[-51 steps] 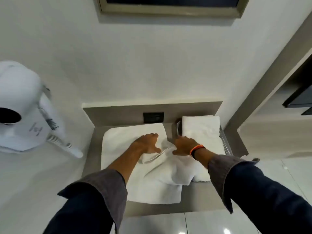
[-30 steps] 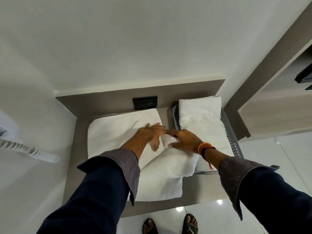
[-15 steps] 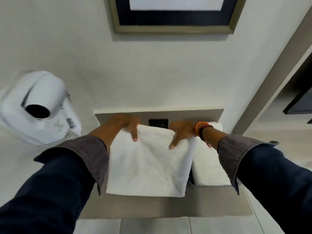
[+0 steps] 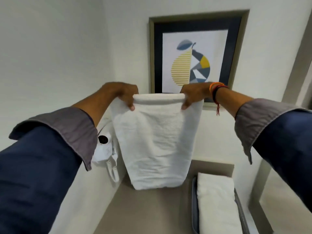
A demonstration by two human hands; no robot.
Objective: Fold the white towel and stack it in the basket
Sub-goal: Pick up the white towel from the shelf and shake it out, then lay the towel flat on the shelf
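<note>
A white towel (image 4: pixel 157 142) hangs in the air above the grey counter (image 4: pixel 148 208), doubled over along its top edge. My left hand (image 4: pixel 124 94) grips its upper left corner and my right hand (image 4: pixel 194 94) grips its upper right corner. The towel's lower edge hangs just above the counter's back part. A grey basket (image 4: pixel 195 208) stands at the lower right with a folded white towel (image 4: pixel 217 205) lying in it.
A white wall-mounted hair dryer (image 4: pixel 105 149) with a coiled cord hangs on the left wall, partly behind my left sleeve. A framed pear picture (image 4: pixel 192 53) hangs on the back wall behind my hands. A wall panel borders the counter on the right.
Both hands have lifted the towel off the counter and raised it high, so it now hangs at full length. The view has tilted up toward the picture.
</note>
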